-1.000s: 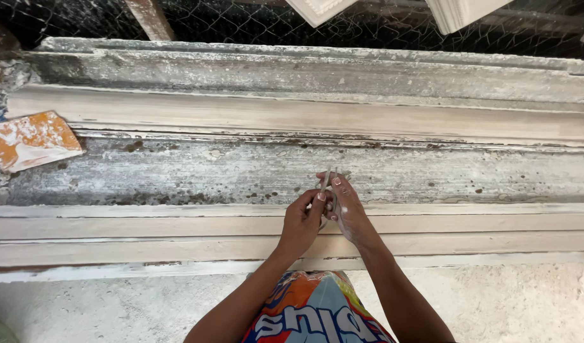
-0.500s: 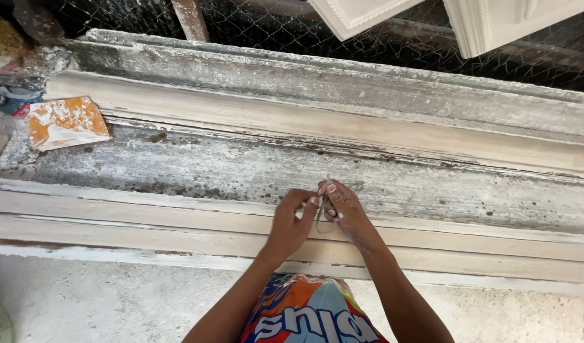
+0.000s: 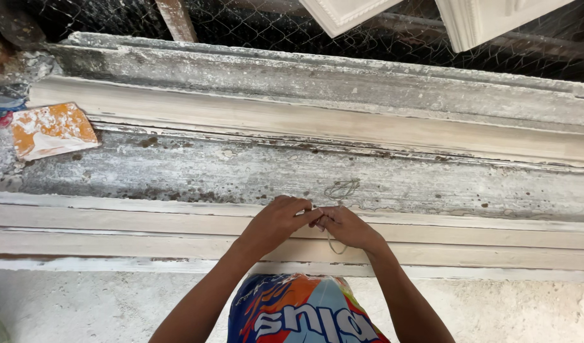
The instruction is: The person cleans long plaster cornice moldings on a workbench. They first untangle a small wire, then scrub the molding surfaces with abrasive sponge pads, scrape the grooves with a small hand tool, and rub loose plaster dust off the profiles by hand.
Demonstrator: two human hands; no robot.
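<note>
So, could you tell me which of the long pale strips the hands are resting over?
The near strip, closest to the person: both the left hand and right hand lie across it, pinching a thin string. The far strip is untouched.

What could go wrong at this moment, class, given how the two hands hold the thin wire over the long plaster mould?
1. The thin wire is pinched only at the fingertips of the left hand and right hand; it could slip or prick a finger.
2. Its loose loop lies on the crusted, speckled trough of the mould and might snag there.
3. Both hands are bare, so the rough plaster may scrape them.
</note>
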